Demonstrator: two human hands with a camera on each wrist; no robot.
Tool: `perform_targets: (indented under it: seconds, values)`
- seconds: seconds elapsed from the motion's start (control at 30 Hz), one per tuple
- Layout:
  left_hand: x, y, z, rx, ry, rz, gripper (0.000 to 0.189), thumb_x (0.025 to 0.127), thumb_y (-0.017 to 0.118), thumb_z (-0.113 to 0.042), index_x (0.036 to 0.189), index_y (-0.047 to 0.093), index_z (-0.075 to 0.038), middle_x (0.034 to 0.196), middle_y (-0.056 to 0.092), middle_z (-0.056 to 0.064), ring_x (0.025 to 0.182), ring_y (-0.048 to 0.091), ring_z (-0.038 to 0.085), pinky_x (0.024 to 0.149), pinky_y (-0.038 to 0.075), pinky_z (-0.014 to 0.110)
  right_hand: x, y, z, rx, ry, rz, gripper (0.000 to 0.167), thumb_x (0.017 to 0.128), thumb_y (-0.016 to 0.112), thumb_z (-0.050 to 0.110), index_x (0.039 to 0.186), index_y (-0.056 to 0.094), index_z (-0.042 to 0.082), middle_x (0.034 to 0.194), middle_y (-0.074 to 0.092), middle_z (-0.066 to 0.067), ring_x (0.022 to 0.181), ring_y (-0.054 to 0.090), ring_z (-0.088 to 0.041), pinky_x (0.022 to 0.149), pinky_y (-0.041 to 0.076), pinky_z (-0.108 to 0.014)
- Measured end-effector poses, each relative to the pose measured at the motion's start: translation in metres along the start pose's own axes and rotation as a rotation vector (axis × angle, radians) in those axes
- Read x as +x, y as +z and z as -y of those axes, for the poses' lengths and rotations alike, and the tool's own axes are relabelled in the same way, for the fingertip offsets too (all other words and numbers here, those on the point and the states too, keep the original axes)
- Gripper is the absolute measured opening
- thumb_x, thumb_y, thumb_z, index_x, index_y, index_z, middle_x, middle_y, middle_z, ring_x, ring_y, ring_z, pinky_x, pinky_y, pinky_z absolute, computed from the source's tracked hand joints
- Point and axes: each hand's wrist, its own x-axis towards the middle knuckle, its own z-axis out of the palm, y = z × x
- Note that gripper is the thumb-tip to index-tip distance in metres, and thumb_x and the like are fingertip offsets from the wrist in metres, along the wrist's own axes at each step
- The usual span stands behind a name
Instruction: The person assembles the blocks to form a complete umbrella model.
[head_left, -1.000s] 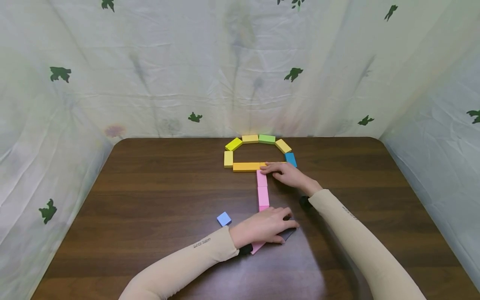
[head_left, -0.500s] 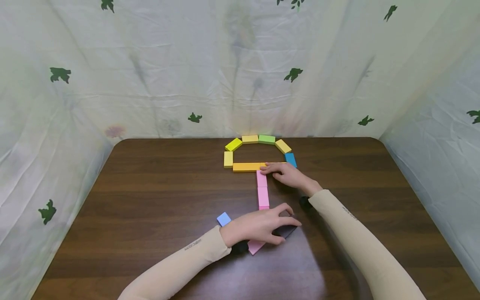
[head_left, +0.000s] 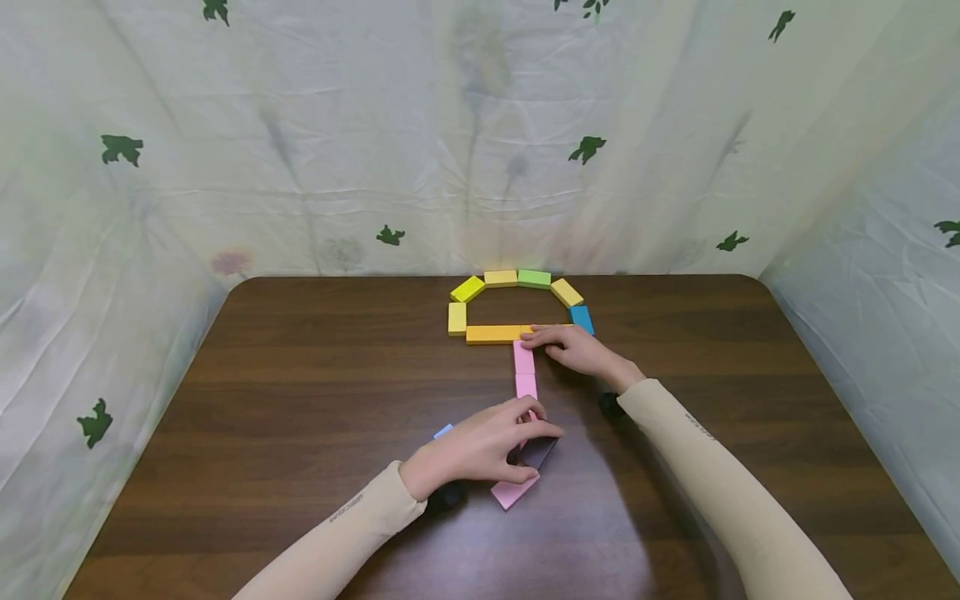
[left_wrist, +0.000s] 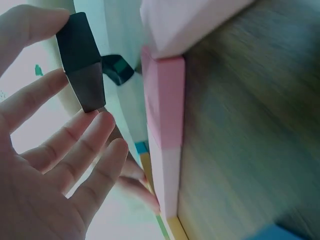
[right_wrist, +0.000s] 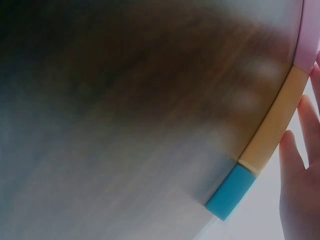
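Observation:
My left hand [head_left: 476,442] pinches a black block [left_wrist: 82,62] between thumb and fingertips, lifted above the table. Beneath and beside it runs a line of pink blocks [head_left: 523,358], whose nearest block [head_left: 513,493] lies slanted. A darker pink block [left_wrist: 167,102] stands in that line in the left wrist view. My right hand [head_left: 581,352] rests its fingers on the orange blocks [head_left: 492,335], where they meet the top of the pink line. In the right wrist view, its fingertips touch the edge of an orange block [right_wrist: 275,122], beside a blue block [right_wrist: 231,192].
Behind the orange blocks an arch of blocks stands: pale yellow [head_left: 457,319], bright yellow [head_left: 467,289], green [head_left: 534,279] and others. A light blue cube [head_left: 444,431] lies partly hidden behind my left hand. The brown table [head_left: 337,375] meets a pale curtain [head_left: 322,167] at its back.
My left hand has moved left and slightly up with the black block, covering more of the light blue cube and baring more of the slanted pink block. My right hand has stayed put.

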Motion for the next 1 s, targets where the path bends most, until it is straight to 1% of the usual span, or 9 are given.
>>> perform_targets:
  seconds: [0.1, 0.17, 0.3, 0.5, 0.67, 0.8, 0.9, 1.0]
  values:
    - [-0.01, -0.002, 0.003, 0.021, -0.042, -0.016, 0.051, 0.082, 0.074, -0.03, 0.13, 0.06, -0.02, 0.117, 0.049, 0.0, 0.092, 0.048, 0.011, 0.081, 0.041, 0.02, 0.0, 0.0, 0.001, -0.007, -0.003, -0.004, 0.038, 0.09, 0.049, -0.009, 0.122, 0.066, 0.002, 0.128, 0.06, -0.009, 0.131, 0.043, -0.027, 0.104, 0.034, -0.046]
    - [-0.017, -0.003, 0.004, 0.03, -0.064, -0.025, 0.052, 0.081, 0.074, -0.03, 0.131, 0.059, -0.021, 0.117, 0.049, -0.001, 0.095, 0.048, 0.012, 0.082, 0.042, 0.022, -0.001, 0.0, 0.001, -0.007, 0.003, -0.003, 0.038, 0.09, 0.049, -0.009, 0.122, 0.065, 0.003, 0.128, 0.06, -0.009, 0.131, 0.043, -0.027, 0.104, 0.034, -0.047]
    - [-0.028, -0.004, 0.007, 0.041, -0.087, -0.044, 0.054, 0.081, 0.074, -0.032, 0.131, 0.059, -0.02, 0.117, 0.051, -0.001, 0.099, 0.047, 0.012, 0.084, 0.042, 0.025, -0.001, 0.0, 0.003, 0.004, 0.02, 0.003, 0.038, 0.091, 0.05, -0.008, 0.124, 0.065, 0.003, 0.13, 0.059, -0.008, 0.132, 0.042, -0.027, 0.104, 0.033, -0.047]
    - [-0.043, -0.005, 0.009, 0.062, -0.111, -0.059, 0.054, 0.081, 0.073, -0.034, 0.131, 0.058, -0.02, 0.117, 0.051, -0.001, 0.105, 0.045, 0.013, 0.086, 0.041, 0.03, -0.001, 0.0, 0.004, -0.001, 0.019, 0.0, 0.038, 0.091, 0.05, -0.009, 0.124, 0.065, 0.003, 0.13, 0.059, -0.009, 0.131, 0.042, -0.027, 0.104, 0.034, -0.047]
    - [-0.054, -0.004, 0.008, 0.084, -0.143, -0.047, 0.056, 0.082, 0.072, -0.037, 0.133, 0.057, -0.02, 0.117, 0.051, 0.0, 0.107, 0.044, 0.014, 0.087, 0.041, 0.033, -0.001, -0.001, 0.003, -0.004, 0.009, -0.001, 0.038, 0.09, 0.05, -0.008, 0.124, 0.065, 0.003, 0.13, 0.059, -0.009, 0.131, 0.042, -0.027, 0.105, 0.034, -0.045]
    - [-0.062, -0.003, 0.008, 0.077, -0.175, -0.031, 0.055, 0.081, 0.072, -0.038, 0.132, 0.058, -0.021, 0.113, 0.05, -0.001, 0.105, 0.042, 0.015, 0.085, 0.039, 0.034, -0.001, -0.001, 0.003, 0.004, 0.006, 0.0, 0.038, 0.091, 0.049, -0.009, 0.123, 0.065, 0.002, 0.129, 0.059, -0.009, 0.132, 0.042, -0.027, 0.105, 0.034, -0.045]
    - [-0.065, -0.001, 0.008, 0.075, -0.194, -0.016, 0.052, 0.081, 0.072, -0.04, 0.13, 0.06, -0.024, 0.111, 0.049, -0.002, 0.104, 0.041, 0.014, 0.084, 0.038, 0.034, -0.001, -0.001, 0.003, 0.003, 0.003, 0.0, 0.038, 0.09, 0.049, -0.009, 0.123, 0.065, 0.002, 0.129, 0.06, -0.009, 0.132, 0.042, -0.027, 0.104, 0.034, -0.046]
    - [-0.068, 0.001, 0.009, 0.089, -0.195, -0.01, 0.048, 0.081, 0.072, -0.04, 0.126, 0.062, -0.023, 0.111, 0.048, -0.001, 0.105, 0.041, 0.016, 0.085, 0.038, 0.035, -0.001, -0.001, 0.002, 0.0, 0.012, 0.001, 0.038, 0.09, 0.05, -0.009, 0.123, 0.065, 0.003, 0.129, 0.059, -0.008, 0.131, 0.042, -0.026, 0.104, 0.034, -0.045]
